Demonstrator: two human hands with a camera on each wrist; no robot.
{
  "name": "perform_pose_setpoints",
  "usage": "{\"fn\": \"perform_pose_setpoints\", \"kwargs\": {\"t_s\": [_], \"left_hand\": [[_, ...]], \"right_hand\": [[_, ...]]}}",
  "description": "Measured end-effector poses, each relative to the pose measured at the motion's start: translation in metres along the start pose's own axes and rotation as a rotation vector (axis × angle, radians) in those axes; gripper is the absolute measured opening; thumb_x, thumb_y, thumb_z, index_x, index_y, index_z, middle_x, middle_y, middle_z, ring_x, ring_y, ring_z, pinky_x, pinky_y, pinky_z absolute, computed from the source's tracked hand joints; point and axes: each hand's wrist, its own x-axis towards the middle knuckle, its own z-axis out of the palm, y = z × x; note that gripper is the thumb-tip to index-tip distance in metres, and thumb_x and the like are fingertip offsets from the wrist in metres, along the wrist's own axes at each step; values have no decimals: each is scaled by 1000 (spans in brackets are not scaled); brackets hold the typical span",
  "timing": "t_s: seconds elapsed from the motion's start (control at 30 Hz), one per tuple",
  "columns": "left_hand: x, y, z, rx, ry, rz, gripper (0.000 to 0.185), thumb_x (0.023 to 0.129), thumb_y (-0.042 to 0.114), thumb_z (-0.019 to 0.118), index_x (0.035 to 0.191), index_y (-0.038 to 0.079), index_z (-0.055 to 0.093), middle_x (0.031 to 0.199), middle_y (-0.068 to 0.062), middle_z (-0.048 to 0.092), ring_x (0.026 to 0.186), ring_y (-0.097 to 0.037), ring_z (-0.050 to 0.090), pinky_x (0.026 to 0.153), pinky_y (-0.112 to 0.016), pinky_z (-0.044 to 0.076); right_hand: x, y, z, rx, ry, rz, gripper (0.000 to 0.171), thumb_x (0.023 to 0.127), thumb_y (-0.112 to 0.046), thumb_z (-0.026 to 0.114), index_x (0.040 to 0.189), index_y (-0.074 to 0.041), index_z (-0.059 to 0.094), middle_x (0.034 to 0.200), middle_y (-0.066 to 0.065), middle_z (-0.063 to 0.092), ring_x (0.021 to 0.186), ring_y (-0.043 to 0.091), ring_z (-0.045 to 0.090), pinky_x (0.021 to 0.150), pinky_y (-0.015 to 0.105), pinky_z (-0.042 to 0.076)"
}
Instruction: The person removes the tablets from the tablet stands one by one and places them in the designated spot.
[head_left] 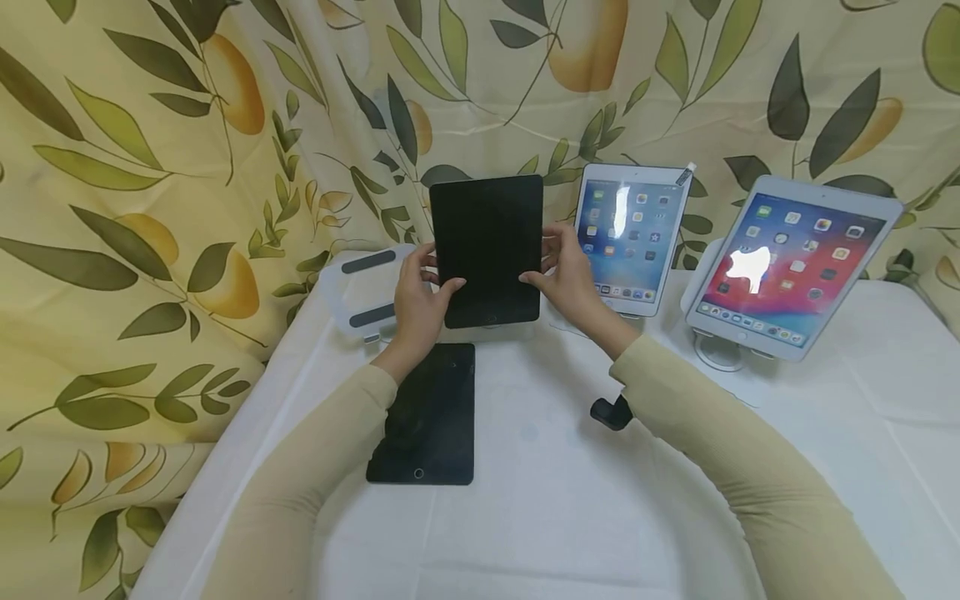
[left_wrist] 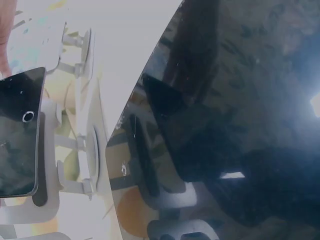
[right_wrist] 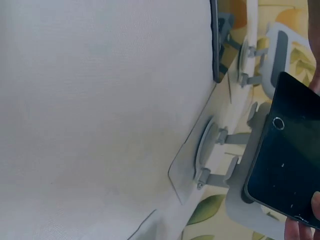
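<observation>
Centrally, dark tablet held up just before a stand, left hand gripping its left edge, right hand gripping its right, second tablet flat on the table, closer to the viewer, two lit tablets propped at right.

The white-draped table stretches before you as a black tablet lies flat, screen up, toward your left. Along the far side stand a pale, dark-padded leftmost holder, a gray center holder and, rightmost, a holder with a round base.
</observation>
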Motion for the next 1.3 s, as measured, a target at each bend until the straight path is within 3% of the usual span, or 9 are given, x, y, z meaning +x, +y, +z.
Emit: {"fn": "perform_pose_setpoints", "kwargs": {"t_s": [0.23,0.47,0.87,1.3], "left_hand": [[-7,6,0,-42,-4,0,59,76,8,78,126,-1,48,104,-19,54,81,-28,59,71,-28,46],[-14,12,2,-57,-17,12,59,75,8,79,125,-3,49,103,-19,55,78,-28,59,74,-29,48],[-29,27,-3,-111,-62,11,53,77,5,76,124,-2,51,102,-18,57,79,-27,59,72,-31,51],[-48,43,-8,-204,-159,-35,50,77,7,76,123,2,54,102,-15,60,77,-26,62,69,-32,52]], "right_hand": [[-9,0,-6,8,-12,19,67,77,0,75,130,-4,33,109,17,51,87,28,58,77,37,53],[-20,1,-16,-1,-35,22,68,77,0,76,130,-1,32,108,17,52,85,25,57,71,22,48],[-47,-6,-33,-35,-32,2,68,74,-1,78,127,2,36,104,17,52,83,26,58,64,11,44],[-81,-12,-53,-49,-65,54,68,75,-3,78,127,2,35,103,16,52,83,26,60,68,15,45]]}}
